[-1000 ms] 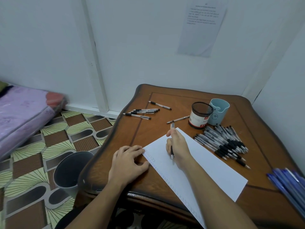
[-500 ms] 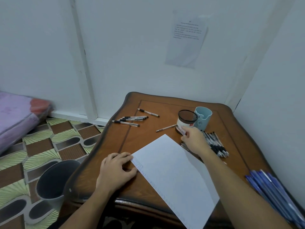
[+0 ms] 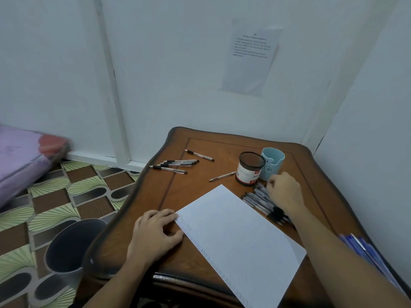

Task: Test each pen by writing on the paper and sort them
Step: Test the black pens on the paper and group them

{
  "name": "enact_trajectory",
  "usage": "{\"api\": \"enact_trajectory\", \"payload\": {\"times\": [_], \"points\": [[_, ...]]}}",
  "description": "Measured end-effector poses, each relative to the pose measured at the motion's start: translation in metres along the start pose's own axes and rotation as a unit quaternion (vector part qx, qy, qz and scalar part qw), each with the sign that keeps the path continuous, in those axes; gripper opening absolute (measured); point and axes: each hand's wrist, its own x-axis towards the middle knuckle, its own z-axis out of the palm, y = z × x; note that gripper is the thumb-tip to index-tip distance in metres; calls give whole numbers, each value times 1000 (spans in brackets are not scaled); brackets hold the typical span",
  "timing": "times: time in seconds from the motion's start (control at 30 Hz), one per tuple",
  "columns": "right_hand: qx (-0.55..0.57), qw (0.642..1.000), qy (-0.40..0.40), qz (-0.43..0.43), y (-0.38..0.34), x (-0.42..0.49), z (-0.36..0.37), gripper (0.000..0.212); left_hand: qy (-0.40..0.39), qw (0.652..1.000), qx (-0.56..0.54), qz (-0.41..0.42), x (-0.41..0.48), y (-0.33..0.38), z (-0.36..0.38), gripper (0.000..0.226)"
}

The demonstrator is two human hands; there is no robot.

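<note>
1. At the near-left edge of the desk, the left hand is resting palm down. Its loosely bent fingers are touching the left corner of the paper and gripping nothing.
2. The paper is lying flat and slanted across the near middle, with rows of small marks running along its left edge.
3. Toward the right edge, the right hand is reaching onto the pile of black pens, fingers curled downward; whether they are pinching a pen cannot be told.
4. Just beyond the pile, a mesh holder and a blue cup are standing side by side.
5. One loose pen is lying left of the mesh holder. A cluster of pens is lying near the far-left edge, with a single pen just beyond it.
6. Blue pens are lying by the near-right corner.
7. A dark bin is standing on the floor beside the left edge.
</note>
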Motion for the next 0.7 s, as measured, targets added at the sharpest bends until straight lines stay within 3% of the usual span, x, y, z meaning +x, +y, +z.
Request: {"api": "enact_trajectory", "payload": {"times": [0.23,0.37,0.57,0.7], "points": [[130,974,-124,-140,-79,20,55,25,-7,1000,7,-1,-1,0,-1,76],[162,977,-131,-48,-105,42,83,44,-13,1000,11,-2,0,1,-2,77],[112,976,-184,-27,-117,64,97,23,-9,1000,12,0,1,-2,0,71],[199,961,-138,-135,-124,41,77,11,-8,1000,14,4,1,-2,1,69]]}}
